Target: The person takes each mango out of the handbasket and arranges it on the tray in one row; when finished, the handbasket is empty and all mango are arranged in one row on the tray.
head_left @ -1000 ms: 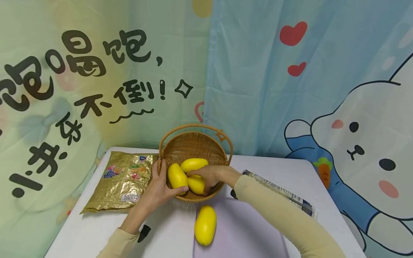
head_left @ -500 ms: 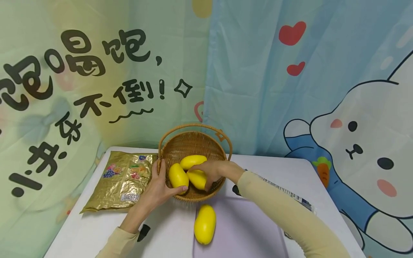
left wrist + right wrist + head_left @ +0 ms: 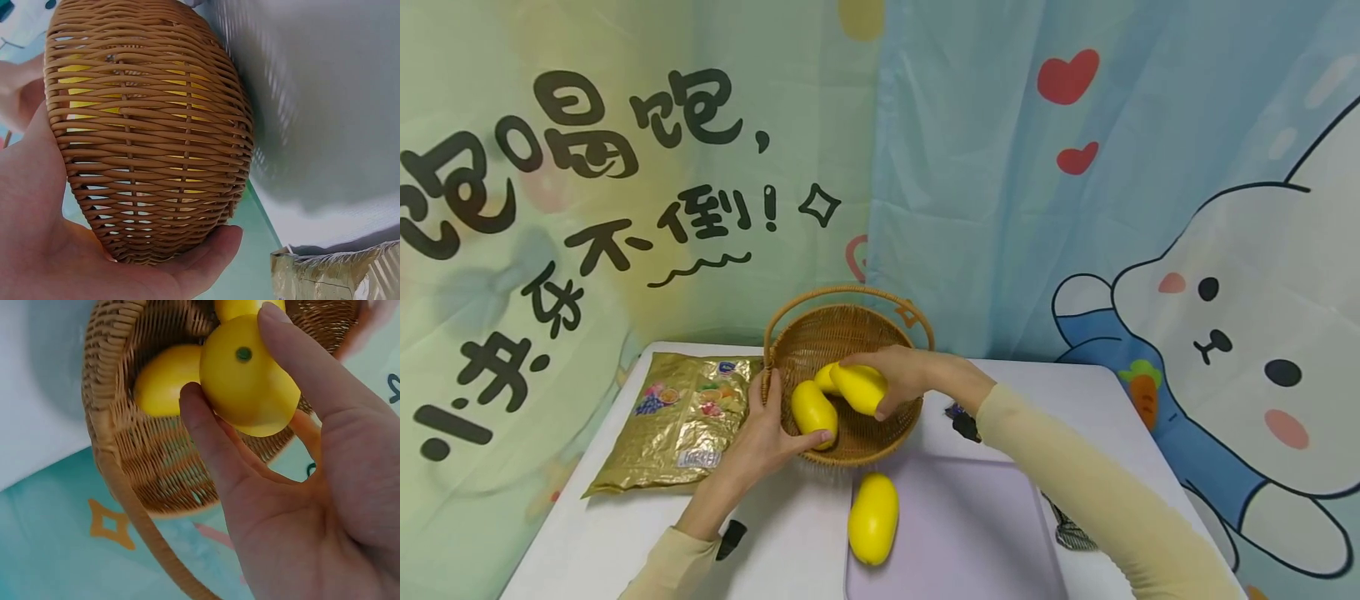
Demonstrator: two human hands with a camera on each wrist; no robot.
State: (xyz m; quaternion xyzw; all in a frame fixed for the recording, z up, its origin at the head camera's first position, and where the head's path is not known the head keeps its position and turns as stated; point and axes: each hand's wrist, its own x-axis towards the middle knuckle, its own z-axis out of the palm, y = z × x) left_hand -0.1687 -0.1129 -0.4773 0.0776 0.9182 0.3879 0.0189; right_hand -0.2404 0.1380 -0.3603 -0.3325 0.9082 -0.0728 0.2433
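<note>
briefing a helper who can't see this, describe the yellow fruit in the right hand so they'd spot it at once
On the white table, find the wicker basket with an arched handle. At its opening, the right hand grips a smooth oblong yellow fruit with a green spot on one end. Unlike the other yellow fruits, it alone is in that grip.

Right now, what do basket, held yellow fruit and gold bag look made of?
Basket: rattan-like strands, satin, open weave; natural or plastic unclear.
Held yellow fruit: possibly plastic, smooth and evenly coloured; could be real.
Gold bag: glossy film or foil, crinkled highlights.
</note>
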